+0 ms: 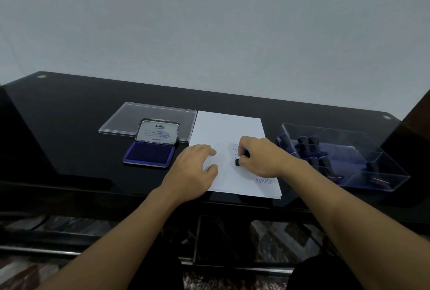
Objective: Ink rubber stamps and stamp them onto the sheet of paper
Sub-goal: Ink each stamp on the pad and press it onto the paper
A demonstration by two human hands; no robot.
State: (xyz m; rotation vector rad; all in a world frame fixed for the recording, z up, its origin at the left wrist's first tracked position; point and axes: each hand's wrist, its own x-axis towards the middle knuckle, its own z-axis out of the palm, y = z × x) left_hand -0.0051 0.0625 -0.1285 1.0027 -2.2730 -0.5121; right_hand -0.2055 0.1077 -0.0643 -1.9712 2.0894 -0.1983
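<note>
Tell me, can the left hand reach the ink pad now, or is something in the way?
Probably yes: the left hand rests on the paper right beside the open ink pad, with nothing lying between them.

Bench (69, 115) glossy black. Paper (223, 126) white, with blue SAMPLE prints (264, 181). Ink pad (149, 155) deep blue in a blue case; lid (158, 132) silver inside, black lettering. Flat cover (139, 112) and box (349, 136) clear. Boxed stamps (313, 141) black-handled. Held stamp (237, 162) black. Wall (209, 22) pale grey. Floor (279, 231) marbled brown.
</note>
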